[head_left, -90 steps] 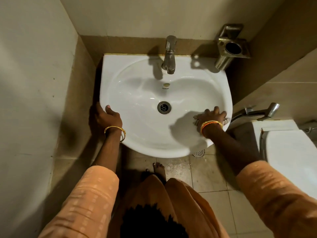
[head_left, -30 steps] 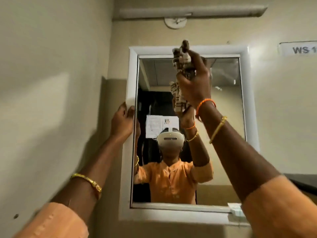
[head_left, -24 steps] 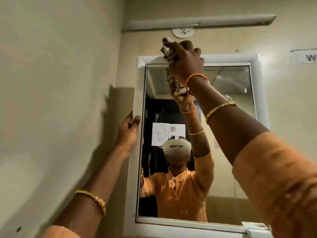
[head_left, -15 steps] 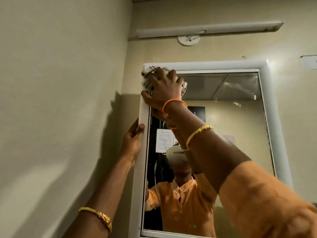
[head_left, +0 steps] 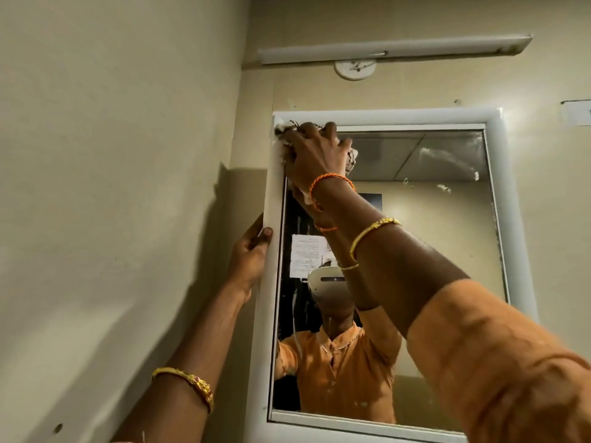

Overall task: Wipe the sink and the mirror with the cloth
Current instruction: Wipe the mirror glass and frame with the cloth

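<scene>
A white-framed mirror (head_left: 447,238) hangs on the wall ahead, with smears on its upper right glass. My right hand (head_left: 315,155) presses a bunched, patterned cloth (head_left: 285,129) against the mirror's top left corner. The cloth shows only around my fingers. My left hand (head_left: 251,251) grips the left side of the mirror's frame at mid height. The sink is out of view.
A beige wall (head_left: 112,187) stands close on the left, forming a corner beside the mirror. A long tube light fixture (head_left: 393,51) and a round white fitting (head_left: 355,69) sit above the mirror. A label (head_left: 577,113) is stuck on the wall at right.
My right hand has moved the cloth from the top middle of the mirror leftward into its top left corner. My left hand stays on the left frame. Earlier the view was on the sink.
</scene>
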`<action>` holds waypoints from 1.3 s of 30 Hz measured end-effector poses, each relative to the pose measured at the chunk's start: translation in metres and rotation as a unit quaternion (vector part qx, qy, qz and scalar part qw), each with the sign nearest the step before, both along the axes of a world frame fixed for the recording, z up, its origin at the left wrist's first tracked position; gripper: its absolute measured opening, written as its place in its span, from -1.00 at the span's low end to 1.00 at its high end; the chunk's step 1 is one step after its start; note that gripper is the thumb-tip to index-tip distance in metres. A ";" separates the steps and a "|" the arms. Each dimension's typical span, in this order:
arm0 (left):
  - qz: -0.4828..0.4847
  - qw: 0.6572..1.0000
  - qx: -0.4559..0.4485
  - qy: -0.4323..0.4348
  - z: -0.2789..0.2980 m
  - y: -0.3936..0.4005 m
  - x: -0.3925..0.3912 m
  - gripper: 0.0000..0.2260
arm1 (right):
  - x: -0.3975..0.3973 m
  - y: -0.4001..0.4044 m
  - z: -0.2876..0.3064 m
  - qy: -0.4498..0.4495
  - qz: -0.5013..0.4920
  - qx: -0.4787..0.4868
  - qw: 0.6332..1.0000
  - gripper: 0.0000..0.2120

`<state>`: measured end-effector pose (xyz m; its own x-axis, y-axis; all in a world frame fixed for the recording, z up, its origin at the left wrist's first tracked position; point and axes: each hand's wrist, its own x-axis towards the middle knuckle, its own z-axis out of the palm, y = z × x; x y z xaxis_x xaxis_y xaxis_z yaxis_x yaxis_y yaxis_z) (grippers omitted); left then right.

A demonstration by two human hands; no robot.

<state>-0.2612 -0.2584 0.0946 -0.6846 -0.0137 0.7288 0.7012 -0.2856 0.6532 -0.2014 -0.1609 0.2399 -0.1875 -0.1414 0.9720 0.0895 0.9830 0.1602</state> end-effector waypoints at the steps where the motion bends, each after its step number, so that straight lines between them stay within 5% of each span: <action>1: -0.003 1.000 0.002 0.001 0.000 0.000 0.001 -0.66 | -0.001 -0.003 -0.003 0.004 0.002 -0.003 1.000 -0.61; 8: 0.009 1.000 -0.005 0.014 0.001 0.003 0.004 -0.62 | -0.013 0.012 -0.101 0.023 0.008 0.087 0.996 -0.53; 12: 0.030 0.999 -0.007 0.023 0.000 0.005 0.003 -0.62 | -0.007 0.008 -0.066 0.010 -0.010 0.085 0.996 -0.57; 18: 0.042 0.999 0.008 0.016 -0.003 0.006 0.003 -0.62 | 0.003 0.010 -0.015 0.016 -0.045 0.026 0.998 -0.58; 33: 0.069 0.997 0.024 0.024 -0.007 0.015 0.007 -0.64 | 0.061 0.149 -0.010 0.106 -0.028 -0.251 0.962 -0.60; 39: 0.099 0.993 -0.001 0.058 -0.009 0.014 0.003 -0.57 | 0.024 0.060 -0.027 0.037 -0.022 -0.061 0.997 -0.58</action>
